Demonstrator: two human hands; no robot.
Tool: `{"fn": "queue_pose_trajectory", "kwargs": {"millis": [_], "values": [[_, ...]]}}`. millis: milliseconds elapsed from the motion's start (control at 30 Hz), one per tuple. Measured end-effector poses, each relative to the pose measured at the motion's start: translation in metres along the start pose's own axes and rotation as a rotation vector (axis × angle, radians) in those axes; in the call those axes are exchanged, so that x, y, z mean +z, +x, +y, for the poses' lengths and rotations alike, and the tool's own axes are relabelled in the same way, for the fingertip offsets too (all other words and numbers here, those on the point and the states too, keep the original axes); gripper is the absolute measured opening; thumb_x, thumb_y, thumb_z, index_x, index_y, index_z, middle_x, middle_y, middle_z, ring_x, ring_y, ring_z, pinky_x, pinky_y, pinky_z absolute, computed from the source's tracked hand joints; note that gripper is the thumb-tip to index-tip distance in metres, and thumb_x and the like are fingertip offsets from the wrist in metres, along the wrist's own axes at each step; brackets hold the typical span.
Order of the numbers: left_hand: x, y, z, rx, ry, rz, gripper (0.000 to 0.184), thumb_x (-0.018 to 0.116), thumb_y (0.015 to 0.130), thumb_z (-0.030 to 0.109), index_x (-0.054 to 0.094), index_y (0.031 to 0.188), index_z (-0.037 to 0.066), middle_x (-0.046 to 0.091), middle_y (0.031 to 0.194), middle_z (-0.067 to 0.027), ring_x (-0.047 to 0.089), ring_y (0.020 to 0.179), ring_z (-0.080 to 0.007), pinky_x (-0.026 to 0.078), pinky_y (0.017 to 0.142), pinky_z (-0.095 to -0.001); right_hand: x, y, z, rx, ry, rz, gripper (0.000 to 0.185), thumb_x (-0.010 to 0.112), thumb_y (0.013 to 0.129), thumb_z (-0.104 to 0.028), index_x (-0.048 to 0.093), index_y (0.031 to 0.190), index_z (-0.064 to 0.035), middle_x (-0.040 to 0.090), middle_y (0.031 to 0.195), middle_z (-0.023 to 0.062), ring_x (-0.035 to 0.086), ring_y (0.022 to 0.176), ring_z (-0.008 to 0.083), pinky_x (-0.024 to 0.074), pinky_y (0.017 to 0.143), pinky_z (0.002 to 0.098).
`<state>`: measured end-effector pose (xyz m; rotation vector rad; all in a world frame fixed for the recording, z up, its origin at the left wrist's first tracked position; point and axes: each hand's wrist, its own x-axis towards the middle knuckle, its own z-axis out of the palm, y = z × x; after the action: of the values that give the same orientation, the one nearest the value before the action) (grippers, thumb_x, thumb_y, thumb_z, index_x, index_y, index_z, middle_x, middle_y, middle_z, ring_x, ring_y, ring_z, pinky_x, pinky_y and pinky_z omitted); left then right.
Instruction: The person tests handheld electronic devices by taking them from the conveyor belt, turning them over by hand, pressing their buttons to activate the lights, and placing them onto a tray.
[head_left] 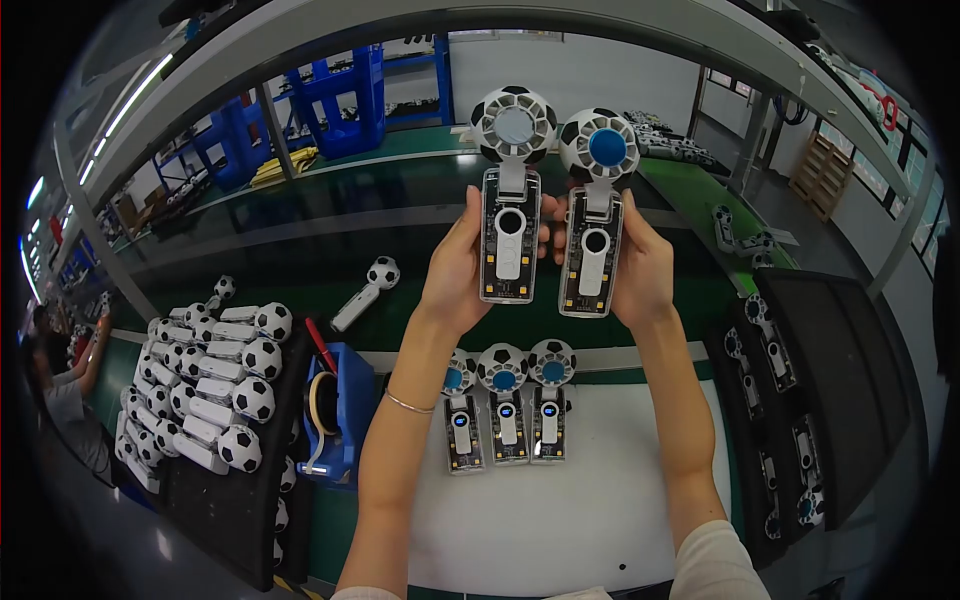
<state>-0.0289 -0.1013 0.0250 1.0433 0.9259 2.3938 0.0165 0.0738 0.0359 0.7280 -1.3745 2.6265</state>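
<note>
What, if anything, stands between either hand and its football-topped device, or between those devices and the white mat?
Nothing visible between left hand and left device, or right hand and right device: both held directly. Toward the white mat, three similar devices at its far edge could obstruct.
</note>
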Motion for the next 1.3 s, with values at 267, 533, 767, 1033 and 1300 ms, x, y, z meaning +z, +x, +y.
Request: {"fn": "queue_pose_trajectory", "kwargs": {"millis": [267,533,767,1033,1300], "values": [[0.003,0.0,-0.002,0.036,0.049,-0.009,0.057,0.017,0.101,0.042,0.052,0.118,-0.001,0.061,0.109,-0.0119,0.062,0.092,-0.0159,0.053,0.083,-0.0315,-0.006,0.001,-0.002,-0.007,0.044,-0.086,0.051,0.019,0.101,-0.037,0.05,0.116,0.0012,0.059,0.116,0.0195,0.062,0.089,0.0204,0.0518,0.08,0.0349],[0.011,0.001,-0.01,0.21,0.303,0.133,0.049,0.039,0.099,0.039,0.037,0.134,0.004,0.056,0.115,-0.0092,0.058,0.098,-0.0149,0.049,0.087,-0.0302,0.005,0.002,0.007,-0.209,-0.097,0.014,0.034,0.033,0.101,-0.029,0.044,0.121,-0.0024,0.057,0.111,0.012,0.057,0.101,0.019,0.0467,0.089,0.0336],[0.019,0.001,-0.016,0.362,0.465,0.181,0.057,0.059,0.092,0.032,0.033,0.135,0.006,0.05,0.121,-0.0066,0.046,0.112,-0.0137,0.035,0.098,-0.0302,0.007,0.0,0.009,-0.438,-0.412,0.175,0.047,0.067,0.087,-0.027,0.043,0.121,-0.004,0.052,0.106,0.005,0.049,0.096,0.0109,0.0402,0.087,0.0272],[0.01,-0.004,-0.011,0.352,0.364,0.013,0.052,0.058,0.092,0.028,0.036,0.134,0.007,0.048,0.128,-0.007,0.044,0.117,-0.0152,0.033,0.1,-0.0317,-0.001,-0.002,0.0,-0.429,-0.32,0.01,0.057,0.079,0.075,-0.018,0.046,0.119,-0.0037,0.058,0.11,0.0053,0.054,0.102,0.0134,0.0428,0.089,0.0284],[0.006,-0.009,-0.002,0.125,0.172,-0.214,0.053,0.041,0.094,0.036,0.038,0.127,-0.005,0.061,0.099,-0.0199,0.061,0.077,-0.0244,0.051,0.072,-0.0376,-0.01,-0.012,-0.013,-0.317,-0.214,-0.215,0.053,0.058,0.086,-0.034,0.045,0.123,0.002,0.06,0.105,0.0136,0.061,0.089,0.0239,0.0508,0.076,0.037]]}}
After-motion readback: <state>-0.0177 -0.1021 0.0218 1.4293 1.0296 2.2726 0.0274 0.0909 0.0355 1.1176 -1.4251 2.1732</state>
